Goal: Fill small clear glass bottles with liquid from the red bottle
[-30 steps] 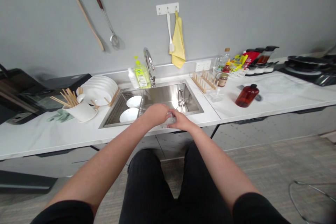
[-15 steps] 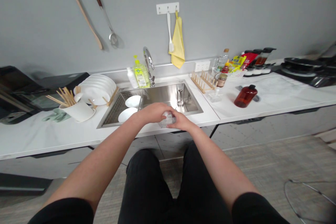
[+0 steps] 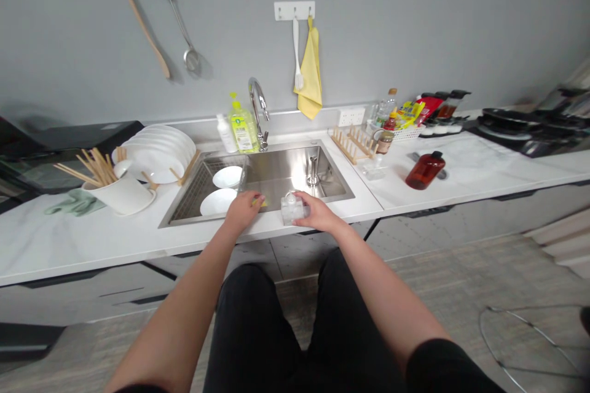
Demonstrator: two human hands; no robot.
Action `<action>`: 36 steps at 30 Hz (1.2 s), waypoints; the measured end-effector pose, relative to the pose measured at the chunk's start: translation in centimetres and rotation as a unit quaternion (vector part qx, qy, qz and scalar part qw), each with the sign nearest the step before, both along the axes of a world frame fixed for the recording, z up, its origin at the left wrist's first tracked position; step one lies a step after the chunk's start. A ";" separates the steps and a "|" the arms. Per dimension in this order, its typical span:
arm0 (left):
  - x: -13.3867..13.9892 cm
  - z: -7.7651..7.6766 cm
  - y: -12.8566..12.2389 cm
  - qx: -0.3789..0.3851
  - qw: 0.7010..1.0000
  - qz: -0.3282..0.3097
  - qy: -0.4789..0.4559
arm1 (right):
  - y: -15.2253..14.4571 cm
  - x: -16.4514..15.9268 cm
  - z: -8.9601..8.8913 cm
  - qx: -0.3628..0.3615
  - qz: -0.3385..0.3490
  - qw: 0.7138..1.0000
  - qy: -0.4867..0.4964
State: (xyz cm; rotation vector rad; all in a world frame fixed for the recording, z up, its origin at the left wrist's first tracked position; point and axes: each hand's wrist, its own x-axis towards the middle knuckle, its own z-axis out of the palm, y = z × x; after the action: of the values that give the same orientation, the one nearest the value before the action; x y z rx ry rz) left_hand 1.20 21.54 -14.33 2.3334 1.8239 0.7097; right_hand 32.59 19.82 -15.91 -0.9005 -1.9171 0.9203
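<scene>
My right hand (image 3: pixel 318 212) is closed round the side of a small clear, squarish jar (image 3: pixel 289 211), held at the front edge of the sink (image 3: pixel 338 178). A rounded clear part shows at the jar's top. At the sink's front left rim, my left hand (image 3: pixel 244 211) is apart from the jar, its fingers curled and drawn together. By its fingertips a bit of something yellow (image 3: pixel 259 202) shows, too small to name. Just beyond that hand, a white bowl (image 3: pixel 217 202) sits in the sink's rack, with another white bowl (image 3: pixel 227 177) behind it.
The faucet (image 3: pixel 259 110) rises behind the sink beside a green soap bottle (image 3: pixel 244 129). Left are white plates (image 3: pixel 154 163) and a utensil holder (image 3: pixel 126 193). Right stand a wooden rack (image 3: pixel 354 144), a clear container (image 3: pixel 374 171) and a red-brown bottle (image 3: pixel 424 171).
My left hand has come off the jar and moved left to the sink's front rim. My right hand keeps the jar in about the same place. The view has shifted slightly.
</scene>
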 end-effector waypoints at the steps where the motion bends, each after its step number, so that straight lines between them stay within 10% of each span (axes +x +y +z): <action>1: 0.1 -0.2 0.1 -0.004 1.000 0.001 0.011 | -0.3 0.0 -0.1 0.000 -0.010 1.000 0.009; 9: 0.2 -0.3 0.1 -0.007 0.999 -0.004 0.047 | -3.9 5.8 -1.3 0.001 -0.278 0.959 0.060; 17: 0.4 -0.4 0.3 -0.014 0.998 -0.002 0.055 | -2.5 19.7 1.2 -0.002 -0.583 0.811 -0.044; 36: 0.7 0.1 0.2 -0.030 0.997 0.009 0.069 | 3.0 22.0 0.4 -0.027 -0.616 0.767 -0.176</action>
State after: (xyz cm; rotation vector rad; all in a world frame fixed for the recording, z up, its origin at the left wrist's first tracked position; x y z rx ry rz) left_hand 1.89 21.71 -14.25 2.3846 1.8956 0.5009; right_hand 54.57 22.80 -15.52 -2.0744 -1.0770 -0.0295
